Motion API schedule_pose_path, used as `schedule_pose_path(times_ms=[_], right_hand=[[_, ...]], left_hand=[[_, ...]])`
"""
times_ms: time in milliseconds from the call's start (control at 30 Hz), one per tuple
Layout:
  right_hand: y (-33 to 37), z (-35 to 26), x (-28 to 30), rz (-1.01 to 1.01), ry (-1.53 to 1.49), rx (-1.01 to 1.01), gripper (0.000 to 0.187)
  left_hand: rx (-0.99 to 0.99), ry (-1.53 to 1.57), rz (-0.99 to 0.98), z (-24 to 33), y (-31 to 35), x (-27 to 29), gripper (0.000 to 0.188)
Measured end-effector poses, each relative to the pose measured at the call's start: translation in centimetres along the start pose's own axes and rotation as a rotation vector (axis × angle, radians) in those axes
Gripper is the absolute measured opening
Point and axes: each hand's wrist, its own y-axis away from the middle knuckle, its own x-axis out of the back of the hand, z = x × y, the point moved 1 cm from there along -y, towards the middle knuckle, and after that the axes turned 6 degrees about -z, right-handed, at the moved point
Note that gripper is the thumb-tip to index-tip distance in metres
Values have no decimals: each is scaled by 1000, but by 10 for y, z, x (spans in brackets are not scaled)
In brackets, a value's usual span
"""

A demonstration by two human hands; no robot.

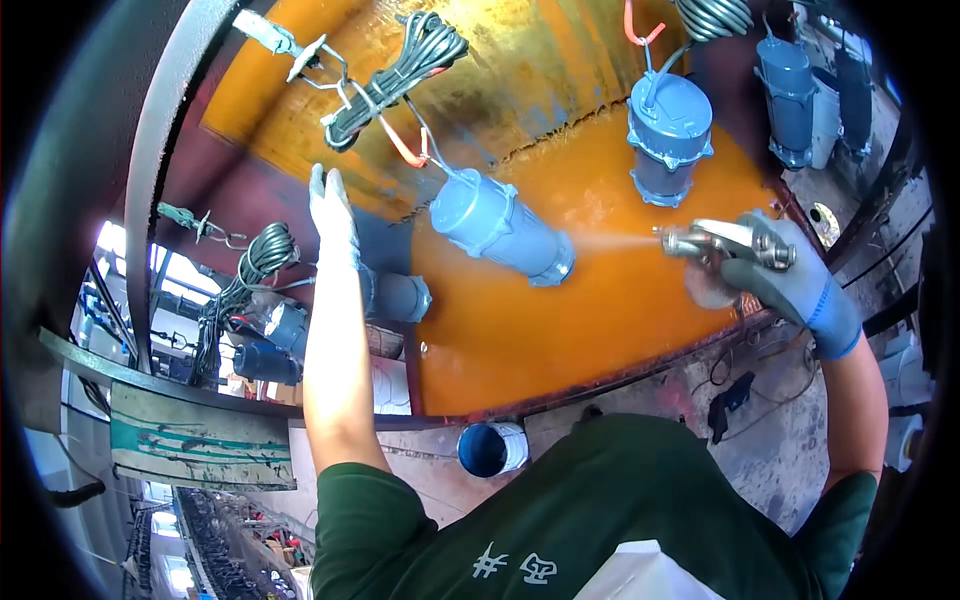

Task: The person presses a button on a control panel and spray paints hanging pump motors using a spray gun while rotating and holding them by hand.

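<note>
A: And there's the mist! The right hand (795, 275), gloved, is wrapped round a metal spray gun (728, 243), fingers curled about its handle
B: Aimed where?
A: At the blue-grey cylinder (500, 226), hanging tilted below an orange hook (405, 145), in front of the orange-stained panel (540, 345). Nozzle and cylinder stand apart, a pale plume between them, meeting the cylinder's lower right end!
B: And the left hand (335, 220)?
A: Raised high, gloved, fingers stretched straight, nothing in its grasp that I can see. It's just below a bundle of dark cable (395, 80); whether it touches, I can't tell
B: Anything alongside?
A: A second cylinder (672, 125) hanging more upright to the right, and a bucket (493, 450), dark blue inside, down below
</note>
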Motion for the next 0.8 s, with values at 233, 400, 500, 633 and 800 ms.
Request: schedule_pose_path(times_ms=[233, 400, 500, 633, 800], right_hand=[[-28, -4, 9, -50, -80, -69, 39], [-44, 14, 17, 200, -81, -49, 40], [-52, -1, 12, 19, -53, 55, 45], [-62, 8, 16, -24, -82, 14, 49], [-71, -2, 15, -166, -101, 36, 44]], left_hand=[[-61, -4, -10, -26, 156, 18, 30], [362, 184, 89, -153, 364, 51, 33], [724, 175, 305, -233, 522, 79, 29], [1048, -35, 242, -236, 660, 102, 25], [1192, -501, -72, -248, 754, 147, 33]])
